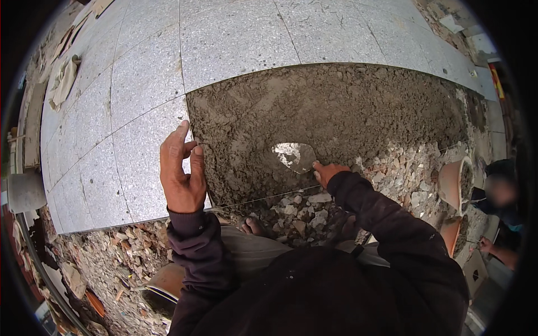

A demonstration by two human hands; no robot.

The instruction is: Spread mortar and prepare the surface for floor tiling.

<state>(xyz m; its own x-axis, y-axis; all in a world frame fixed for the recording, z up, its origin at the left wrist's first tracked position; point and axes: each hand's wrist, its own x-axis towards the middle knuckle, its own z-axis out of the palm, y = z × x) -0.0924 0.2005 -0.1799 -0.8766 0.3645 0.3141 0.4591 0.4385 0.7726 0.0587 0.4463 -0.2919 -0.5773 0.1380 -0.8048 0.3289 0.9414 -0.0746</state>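
In my right hand (328, 172) is a trowel, its handle wrapped by my fingers. The pointed metal trowel blade (295, 157) lies over the wet mortar bed (336, 106), shiny on its left part and smeared with mortar. My left hand (182, 168) hovers at or just touches the edge of the laid speckled grey tiles (145, 140), where they meet the mortar. Its fingers are apart and bent a little, and nothing is in them. A thin string (263, 197) runs along the near side of the mortar.
Broken rubble (302, 215) lies between my feet and along the near edge. At the right stand tan buckets (451, 182), with another person (499, 196) beyond them. A bucket (165, 283) sits by my left arm. A cloth sack (65, 83) lies on the tiles, far left.
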